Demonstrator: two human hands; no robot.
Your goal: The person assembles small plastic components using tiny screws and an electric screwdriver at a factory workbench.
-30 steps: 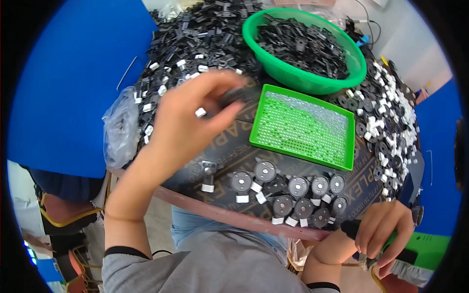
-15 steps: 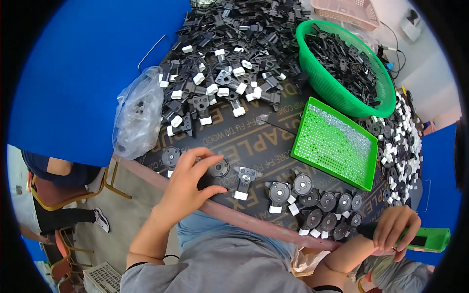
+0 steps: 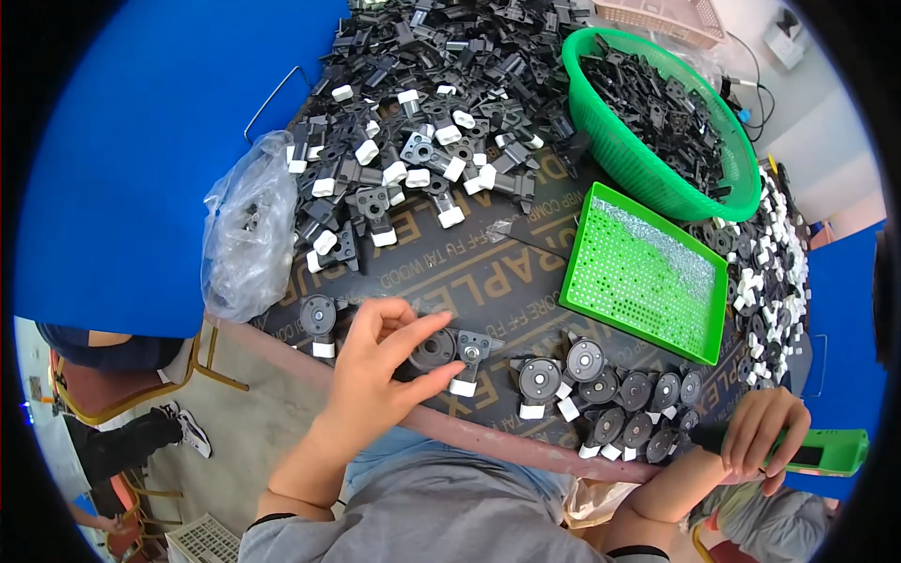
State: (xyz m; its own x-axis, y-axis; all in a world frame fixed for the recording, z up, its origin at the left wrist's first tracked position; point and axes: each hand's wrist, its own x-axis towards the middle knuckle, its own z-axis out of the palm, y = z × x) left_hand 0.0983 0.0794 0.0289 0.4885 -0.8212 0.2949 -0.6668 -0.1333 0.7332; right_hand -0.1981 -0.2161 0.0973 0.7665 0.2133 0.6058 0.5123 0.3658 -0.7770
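Observation:
My left hand [image 3: 380,361] rests at the near edge of the dark board, fingers spread, thumb and forefinger touching a round black part with a white tab [image 3: 435,352]. A matching part [image 3: 471,357] lies just right of it, and a cluster of several such round parts [image 3: 619,399] fills the near right edge. My right hand [image 3: 765,432] is wrapped around a green and black handheld tool [image 3: 826,452] off the table's lower right. A big heap of black parts with white caps [image 3: 413,141] covers the far side.
A round green basket [image 3: 741,188] of black pieces stands at the back right. A flat green perforated tray [image 3: 648,272] lies before it. A clear plastic bag [image 3: 246,235] sits at the left edge. More black and white parts [image 3: 765,272] pile at the right. Blue panels surround the table.
My left hand came back from the far heap to the near edge and set a round part down by the row. My right hand stayed low at the right with the tool.

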